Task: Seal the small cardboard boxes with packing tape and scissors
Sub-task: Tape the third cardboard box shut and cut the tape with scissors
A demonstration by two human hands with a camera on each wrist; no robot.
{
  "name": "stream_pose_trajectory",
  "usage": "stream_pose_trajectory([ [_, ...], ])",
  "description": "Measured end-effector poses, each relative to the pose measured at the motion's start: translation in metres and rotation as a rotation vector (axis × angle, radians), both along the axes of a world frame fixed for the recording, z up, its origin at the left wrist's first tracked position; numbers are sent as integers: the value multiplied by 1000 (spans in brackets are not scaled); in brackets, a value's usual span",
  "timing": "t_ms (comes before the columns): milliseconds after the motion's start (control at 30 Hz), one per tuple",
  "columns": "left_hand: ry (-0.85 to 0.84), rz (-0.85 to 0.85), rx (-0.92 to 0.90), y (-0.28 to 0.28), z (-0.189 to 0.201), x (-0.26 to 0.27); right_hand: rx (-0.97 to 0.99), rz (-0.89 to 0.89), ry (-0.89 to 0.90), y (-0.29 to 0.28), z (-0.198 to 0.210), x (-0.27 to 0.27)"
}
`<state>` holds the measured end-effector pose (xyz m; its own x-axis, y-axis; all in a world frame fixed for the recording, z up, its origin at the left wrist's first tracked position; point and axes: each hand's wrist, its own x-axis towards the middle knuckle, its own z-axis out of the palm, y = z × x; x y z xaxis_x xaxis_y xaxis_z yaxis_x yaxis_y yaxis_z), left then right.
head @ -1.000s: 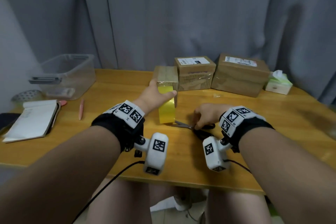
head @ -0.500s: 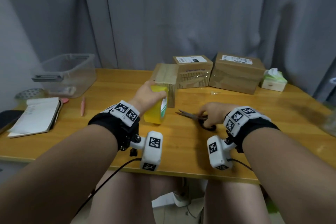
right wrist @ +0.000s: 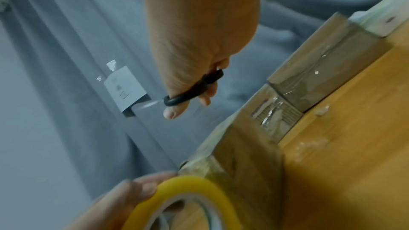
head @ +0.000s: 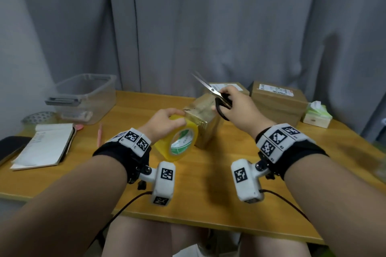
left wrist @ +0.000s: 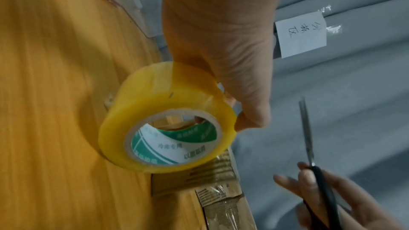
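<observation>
My left hand (head: pixel 165 123) grips a yellow roll of packing tape (head: pixel 177 141) (left wrist: pixel 166 132) (right wrist: pixel 188 198), held above the table against the near left side of a small cardboard box (head: pixel 205 119) (right wrist: pixel 239 155). My right hand (head: pixel 234 106) holds black-handled scissors (head: pixel 217 95) (left wrist: pixel 314 169) (right wrist: pixel 192 90) above the box, thumb through one loop, blades pointing up and to the left. Two more cardboard boxes stand behind: a small labelled one (head: pixel 234 86) and a larger one (head: pixel 277 102).
A clear plastic bin (head: pixel 83 98) sits at the table's far left, with an open notebook (head: pixel 43 146) and a pink pen (head: pixel 99 136) in front of it. A tissue box (head: pixel 317 115) stands at the far right. Grey curtains hang behind the wooden table (head: pixel 208 194).
My right hand has lifted the scissors off the table and raised them over the small box. My left hand has brought the tape roll up beside that box, which now stands nearer.
</observation>
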<state>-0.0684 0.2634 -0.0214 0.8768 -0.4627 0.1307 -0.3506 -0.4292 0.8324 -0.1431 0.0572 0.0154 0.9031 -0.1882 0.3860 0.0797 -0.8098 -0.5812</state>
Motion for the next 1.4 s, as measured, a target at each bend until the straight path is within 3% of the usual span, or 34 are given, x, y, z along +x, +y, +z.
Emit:
stream_pose_trajectory([
  [200, -45, -151, 69, -28, 3, 17, -311, -112, 188, -2, -9, 37],
  [333, -83, -180, 166, -41, 2, 31, -298, -138, 270, -9, -18, 53],
  [533, -240, -172, 339, -39, 4, 36, -438, -234, 260, -3, -25, 63],
  [800, -228, -148, 549, -37, 9, 30, -458, -231, 226, 1, -26, 62],
  [1033, -219, -155, 537, -44, 6, 36, -525, -255, 262, 10, -24, 69],
  [1133, -231, -138, 534, -45, 4, 35, -444, -186, 298, 3, -18, 69],
  [1333, -236, -116, 514, -40, 4, 26, 107, -24, 236, -14, 6, 35],
  [1400, -224, -103, 507, -38, 8, 22, 253, 51, 367, -14, 11, 15],
])
